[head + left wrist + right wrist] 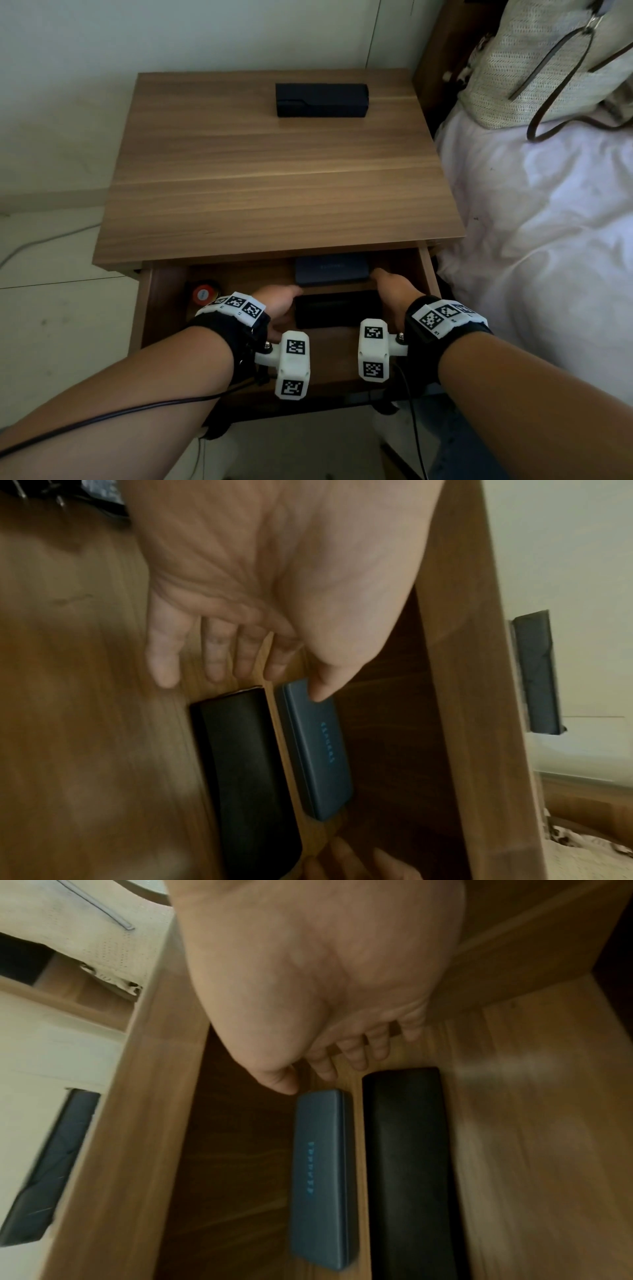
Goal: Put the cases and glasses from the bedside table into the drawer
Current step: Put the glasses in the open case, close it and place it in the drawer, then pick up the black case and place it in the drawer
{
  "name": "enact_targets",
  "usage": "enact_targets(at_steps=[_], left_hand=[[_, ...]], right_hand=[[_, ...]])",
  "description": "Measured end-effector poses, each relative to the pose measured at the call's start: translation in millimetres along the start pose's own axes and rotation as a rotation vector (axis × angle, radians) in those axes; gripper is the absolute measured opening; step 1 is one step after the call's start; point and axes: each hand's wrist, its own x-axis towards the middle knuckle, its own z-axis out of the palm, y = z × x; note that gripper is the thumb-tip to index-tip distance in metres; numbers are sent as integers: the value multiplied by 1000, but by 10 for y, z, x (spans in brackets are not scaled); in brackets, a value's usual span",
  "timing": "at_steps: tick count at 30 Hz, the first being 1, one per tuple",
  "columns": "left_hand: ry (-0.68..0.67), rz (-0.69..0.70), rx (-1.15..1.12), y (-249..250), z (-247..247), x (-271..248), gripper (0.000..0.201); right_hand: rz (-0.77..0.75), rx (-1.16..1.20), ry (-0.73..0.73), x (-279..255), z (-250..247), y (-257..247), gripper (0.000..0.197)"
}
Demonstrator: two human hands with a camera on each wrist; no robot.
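The bedside table (274, 178) has its drawer (329, 356) pulled out. Inside lie a blue-grey case (331, 270) toward the back and a black case (337, 308) in front of it, side by side. My left hand (284, 301) hovers at their left ends. Its fingers are straight, and the thumb tip touches the blue-grey case (315, 753) at its end. My right hand (387, 284) is at the right ends, fingers loose, thumb just off the blue-grey case (322, 1177). Neither hand grips anything. Another dark case (322, 100) lies on the tabletop at the back.
A small round orange-topped object (202, 294) sits in the drawer's left corner. A bed with a white sheet (548, 240) and a woven bag (548, 61) borders the table on the right. A wall stands behind, and a cable (34, 243) runs along the floor on the left.
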Motion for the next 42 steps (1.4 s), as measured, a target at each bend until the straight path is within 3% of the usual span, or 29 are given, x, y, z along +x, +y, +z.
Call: enact_targets(at_steps=[5, 10, 14, 18, 22, 27, 32, 42], left_hand=[[-50, 39, 29, 13, -118, -208, 44], [-183, 120, 99, 143, -188, -644, 46], [-195, 193, 126, 294, -198, -946, 45], [-185, 261, 124, 495, -265, -1188, 39], [-135, 341, 74, 734, -395, -1312, 33], [50, 470, -142, 1083, -565, -1333, 22], [206, 582, -186, 1424, -719, -1264, 19], [237, 632, -159, 2021, -843, -896, 38]], right_hand=[[-53, -88, -32, -371, -13, -68, 50], [-148, -182, -66, -821, 56, -170, 42], [-178, -108, -201, -1133, 49, -292, 38], [-266, -87, -227, -1396, 14, -515, 36], [-345, -30, -221, -1506, -72, -778, 35], [-387, 125, -196, -1527, -193, -1119, 37], [-403, 270, -131, -1412, -288, -1408, 42], [-528, 379, -10, -870, -386, -1980, 45]])
